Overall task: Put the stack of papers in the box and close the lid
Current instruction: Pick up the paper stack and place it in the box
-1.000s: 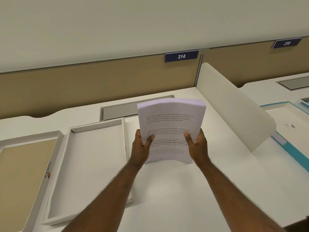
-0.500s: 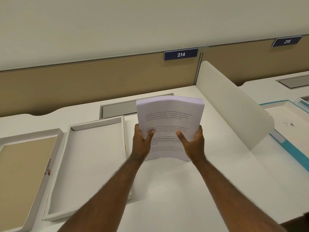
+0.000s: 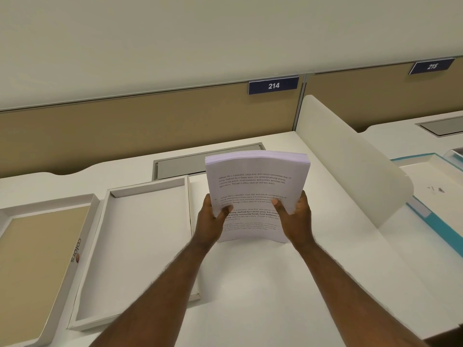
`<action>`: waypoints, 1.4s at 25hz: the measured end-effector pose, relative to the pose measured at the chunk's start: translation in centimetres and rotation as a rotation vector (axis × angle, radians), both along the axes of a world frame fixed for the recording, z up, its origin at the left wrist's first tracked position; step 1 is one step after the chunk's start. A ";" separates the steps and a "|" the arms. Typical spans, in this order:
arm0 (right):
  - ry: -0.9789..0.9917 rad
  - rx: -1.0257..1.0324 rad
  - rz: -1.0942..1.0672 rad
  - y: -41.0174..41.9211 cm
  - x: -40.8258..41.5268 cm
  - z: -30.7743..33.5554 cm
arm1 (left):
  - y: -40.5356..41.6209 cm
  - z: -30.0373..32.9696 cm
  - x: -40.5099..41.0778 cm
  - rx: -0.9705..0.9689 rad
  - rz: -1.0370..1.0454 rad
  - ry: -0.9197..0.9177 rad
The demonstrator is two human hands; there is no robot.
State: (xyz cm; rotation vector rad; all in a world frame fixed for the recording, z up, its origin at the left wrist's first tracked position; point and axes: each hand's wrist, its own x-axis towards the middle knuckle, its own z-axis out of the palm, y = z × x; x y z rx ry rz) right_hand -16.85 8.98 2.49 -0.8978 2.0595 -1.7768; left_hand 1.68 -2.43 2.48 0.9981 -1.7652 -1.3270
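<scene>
Both hands, left hand (image 3: 213,221) and right hand (image 3: 297,219), are gripping a thick white printed stack of papers (image 3: 255,186) at frame centre, standing upright, bottom edge touching the desk (image 3: 250,284), slightly bowed.

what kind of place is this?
Likely an office with numbered desk bays: a tan partition carries plates 214 and 215, a white divider separates desks, and a grey cable hatch sits in the desktop.

Printed stack of papers (image 3: 255,189) upright on edge; open white box (image 3: 140,246) beside it.
</scene>
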 end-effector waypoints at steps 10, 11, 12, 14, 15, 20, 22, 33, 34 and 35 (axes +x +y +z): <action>0.206 0.123 0.089 -0.4 -1.1 3.6 | -0.8 2.9 1.1 -0.102 0.015 -0.068; 0.198 0.135 0.105 -1.0 -1.2 4.8 | -1.3 3.9 1.5 -0.110 0.039 -0.075; 0.180 0.153 0.118 -1.7 -1.3 5.9 | -1.9 5.0 1.9 -0.098 0.060 -0.073; 0.115 0.205 0.157 -3.5 -0.7 7.6 | -3.2 7.0 3.4 -0.028 0.095 -0.057; 0.065 0.227 0.181 -4.3 -0.2 8.1 | -3.8 7.7 4.4 0.006 0.110 -0.064; -0.105 0.337 0.278 -8.3 6.1 7.3 | -5.5 7.6 11.8 0.142 0.155 -0.118; -0.117 0.389 0.317 -9.8 9.6 6.2 | -5.9 6.6 15.5 0.151 0.189 -0.171; -0.031 0.640 0.347 -15.9 22.2 1.1 | -9.3 2.0 27.3 0.228 0.290 -0.400; -0.021 0.659 0.338 -16.3 22.7 0.7 | -9.7 1.5 27.5 0.226 0.288 -0.407; -0.011 0.679 0.325 -16.5 23.0 0.3 | -10.1 1.0 27.7 0.221 0.285 -0.415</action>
